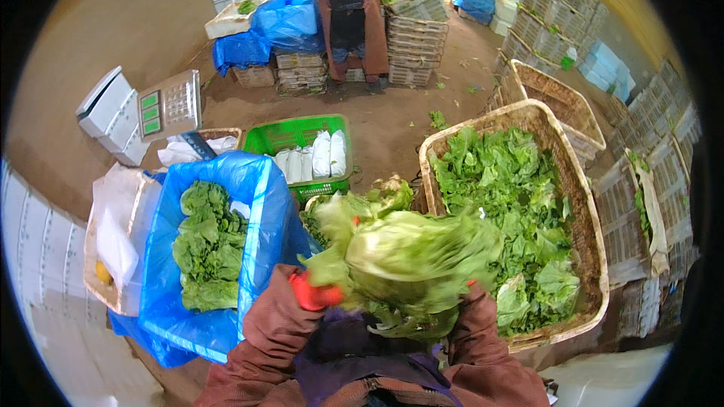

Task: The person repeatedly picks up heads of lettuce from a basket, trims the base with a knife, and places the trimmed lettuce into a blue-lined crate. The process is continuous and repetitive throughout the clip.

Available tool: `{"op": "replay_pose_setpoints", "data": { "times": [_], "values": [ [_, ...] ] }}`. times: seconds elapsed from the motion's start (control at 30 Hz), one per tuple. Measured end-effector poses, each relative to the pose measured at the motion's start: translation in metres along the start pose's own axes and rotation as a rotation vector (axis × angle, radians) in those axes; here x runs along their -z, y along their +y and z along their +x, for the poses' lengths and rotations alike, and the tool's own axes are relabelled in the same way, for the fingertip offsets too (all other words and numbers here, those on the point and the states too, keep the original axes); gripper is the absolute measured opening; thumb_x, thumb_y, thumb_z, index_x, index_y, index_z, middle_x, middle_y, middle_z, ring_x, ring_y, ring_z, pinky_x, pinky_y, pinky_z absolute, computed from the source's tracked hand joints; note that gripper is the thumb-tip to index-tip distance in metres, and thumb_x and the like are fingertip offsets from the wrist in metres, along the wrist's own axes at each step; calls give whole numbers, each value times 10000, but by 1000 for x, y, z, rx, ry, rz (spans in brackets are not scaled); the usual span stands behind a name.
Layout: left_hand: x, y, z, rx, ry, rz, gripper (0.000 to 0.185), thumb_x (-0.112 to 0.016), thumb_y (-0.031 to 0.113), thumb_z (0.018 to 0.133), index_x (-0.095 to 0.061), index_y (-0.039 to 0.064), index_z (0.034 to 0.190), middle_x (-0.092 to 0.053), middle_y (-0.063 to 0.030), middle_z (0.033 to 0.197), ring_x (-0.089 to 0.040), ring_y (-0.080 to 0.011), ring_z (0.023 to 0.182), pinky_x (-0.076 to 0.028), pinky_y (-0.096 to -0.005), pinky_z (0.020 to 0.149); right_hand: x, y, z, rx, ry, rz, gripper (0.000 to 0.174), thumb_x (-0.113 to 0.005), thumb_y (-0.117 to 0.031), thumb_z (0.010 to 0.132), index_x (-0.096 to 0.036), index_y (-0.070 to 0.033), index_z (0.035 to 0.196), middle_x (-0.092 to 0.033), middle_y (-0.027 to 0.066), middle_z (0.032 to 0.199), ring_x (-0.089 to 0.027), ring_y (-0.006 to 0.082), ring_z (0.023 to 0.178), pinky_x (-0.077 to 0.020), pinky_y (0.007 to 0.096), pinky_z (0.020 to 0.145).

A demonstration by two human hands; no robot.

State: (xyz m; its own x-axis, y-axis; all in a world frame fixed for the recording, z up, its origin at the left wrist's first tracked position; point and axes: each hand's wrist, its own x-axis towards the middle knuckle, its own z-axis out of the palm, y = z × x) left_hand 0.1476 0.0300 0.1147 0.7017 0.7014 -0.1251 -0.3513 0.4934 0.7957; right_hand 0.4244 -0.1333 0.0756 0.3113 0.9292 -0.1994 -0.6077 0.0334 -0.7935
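Observation:
A large leafy head of lettuce point(407, 254), blurred by motion, is up in front of my body between both hands. My left hand point(317, 291), in a red glove, grips its left side. Leaves cover nearly all of my right hand point(472, 283); only a sliver of red shows at the lettuce's right edge. To the left, lettuce heads point(209, 249) lie in a box lined with blue plastic film point(261, 237). On the right a big, dirty plastic crate point(594, 271) holds many loose lettuce leaves point(515, 203).
Beyond the lettuce is a green crate point(294, 124) with white wrapped rolls point(321, 155). A scale point(169, 104) stands behind the blue-lined box. Another person point(350, 17) stands by stacked crates point(416, 45) at the back. More crates point(543, 22) line the right wall.

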Motion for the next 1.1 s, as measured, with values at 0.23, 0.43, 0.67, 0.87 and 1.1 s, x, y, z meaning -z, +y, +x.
{"op": "replay_pose_setpoints", "data": {
  "times": [0.23,0.43,0.67,0.87,1.1],
  "values": [
    [-25,22,-21,-109,-178,195,766,-718,342,868,-340,32,1457,-488,-108,1412,-472,-250,1298,-407,-401,1048,14,-51,27,184,-108,-133,457,-495,-331,1001,-495,-45,1356,-623,114,1238,-667,274,930,-561,396,780],
    [-30,63,-10,-274,-255,935,577,-671,88,869,-436,77,1395,-517,-87,1381,-486,-243,1280,-405,-394,1047,-2,-60,36,212,-132,-172,455,-499,-319,999,-487,-48,1364,-618,114,1247,-663,273,948,-557,393,797],
    [1,80,-16,287,-104,1596,857,-729,283,823,-262,61,1506,-422,-225,1455,-403,-348,1358,-366,-352,1087,-29,-25,49,167,-165,-132,455,-504,-305,996,-478,-53,1374,-612,114,1258,-659,271,968,-553,390,816],
    [-27,57,-15,-213,-254,855,1066,-832,237,747,-146,109,1553,-222,-140,1586,-212,-269,1462,-228,-411,1155,-4,-23,32,-42,-222,-184,456,-507,-293,994,-470,-56,1382,-607,113,1267,-656,269,986,-550,387,833],
    [-45,-6,-34,122,171,164,308,-622,153,936,-594,-18,1190,-589,-152,1275,-557,-248,1192,-430,-379,1013,34,28,-12,-426,-183,-178,459,-512,-279,992,-461,-61,1392,-601,113,1278,-651,268,1006,-546,384,853]
  ]
}}
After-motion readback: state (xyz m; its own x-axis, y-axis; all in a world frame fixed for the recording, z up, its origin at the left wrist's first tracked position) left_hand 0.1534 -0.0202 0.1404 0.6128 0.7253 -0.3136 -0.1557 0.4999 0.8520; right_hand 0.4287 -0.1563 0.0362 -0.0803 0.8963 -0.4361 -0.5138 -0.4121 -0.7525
